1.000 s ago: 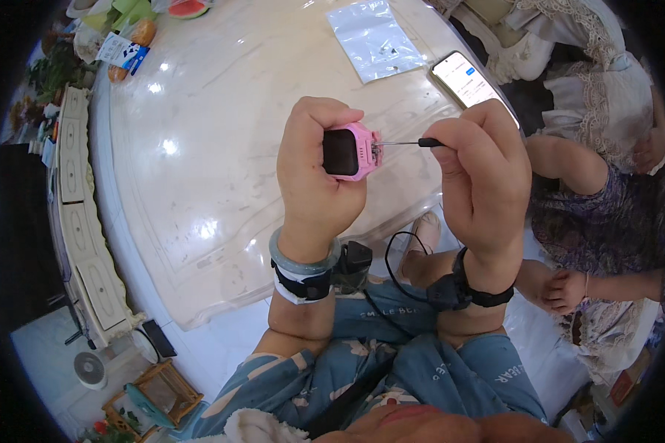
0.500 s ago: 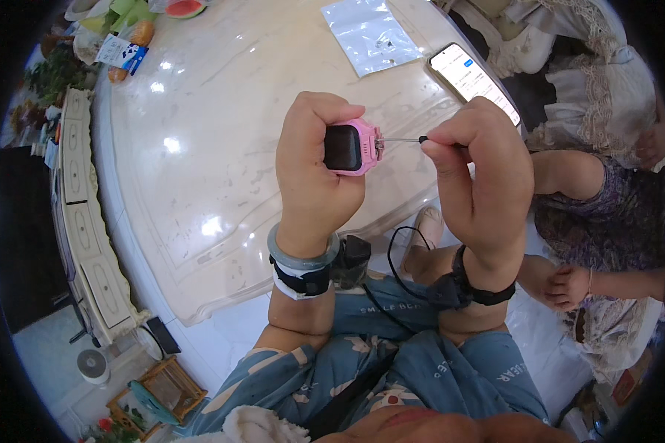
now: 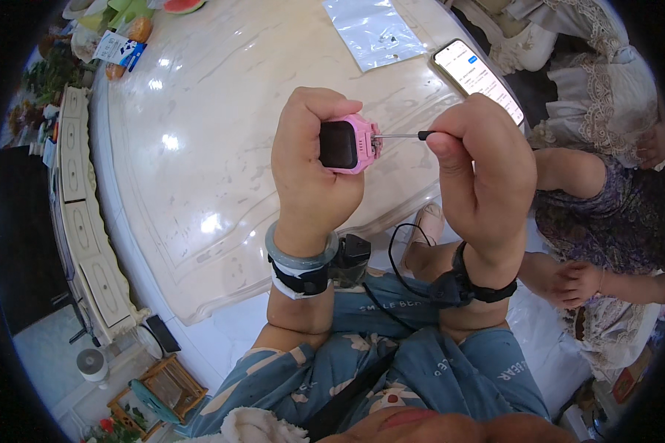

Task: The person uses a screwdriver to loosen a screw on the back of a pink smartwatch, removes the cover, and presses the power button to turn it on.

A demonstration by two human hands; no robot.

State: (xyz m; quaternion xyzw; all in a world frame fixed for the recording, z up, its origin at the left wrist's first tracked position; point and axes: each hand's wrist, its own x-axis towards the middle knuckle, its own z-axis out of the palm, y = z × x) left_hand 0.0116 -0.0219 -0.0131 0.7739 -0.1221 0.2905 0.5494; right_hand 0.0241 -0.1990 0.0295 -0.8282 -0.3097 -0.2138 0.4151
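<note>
My left hand is closed round a pink smartwatch with a dark square screen, held above the table. Its thumb lies along the top edge of the case. From the right, my right hand pinches the black handle of a small screwdriver between thumb and forefinger. The thin metal shaft points left, and its tip meets the lug on the watch's right side. Whether the tip sits in a screw is too small to tell. No strap shows on that side.
A glossy marble table lies beneath my hands. Beyond them are a clear plastic bag with small dark bits and a lit phone. At the right sits another person, whose hand rests near my right arm. A watermelon slice lies far left.
The watch and my left hand have shifted slightly left and up. More of the screwdriver's black handle shows between my right fingers, its tip still at the lug.
</note>
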